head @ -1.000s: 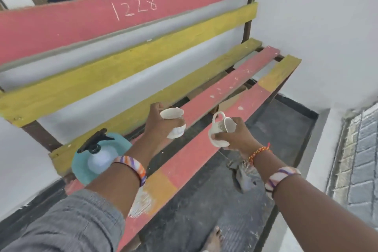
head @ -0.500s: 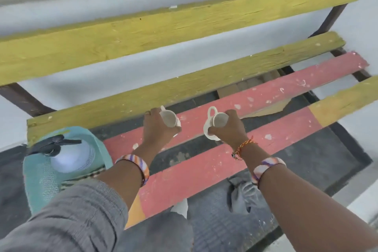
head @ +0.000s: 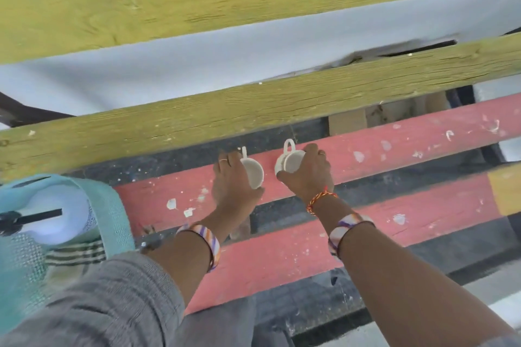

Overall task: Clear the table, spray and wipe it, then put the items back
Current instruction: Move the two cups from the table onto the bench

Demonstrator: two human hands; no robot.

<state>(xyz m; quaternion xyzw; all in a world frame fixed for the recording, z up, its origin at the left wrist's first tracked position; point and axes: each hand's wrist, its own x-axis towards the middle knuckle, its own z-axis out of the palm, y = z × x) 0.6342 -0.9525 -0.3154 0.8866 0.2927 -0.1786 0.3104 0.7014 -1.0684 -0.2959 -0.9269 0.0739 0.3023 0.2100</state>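
Gripping white cups (head: 253, 173) over paint-flecked red bench slat (head: 394, 149), left hand (head: 231, 177) and right hand (head: 308, 173) closed.

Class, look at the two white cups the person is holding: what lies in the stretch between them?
In the head view, only bare red slat shows between the left cup and the right cup; nothing else sits there, and the cups stay apart.

Head camera looks steeply down, close over the slatted bench (head: 394, 149).

Cup per hand (head: 234, 177), over red slat (head: 394, 149)
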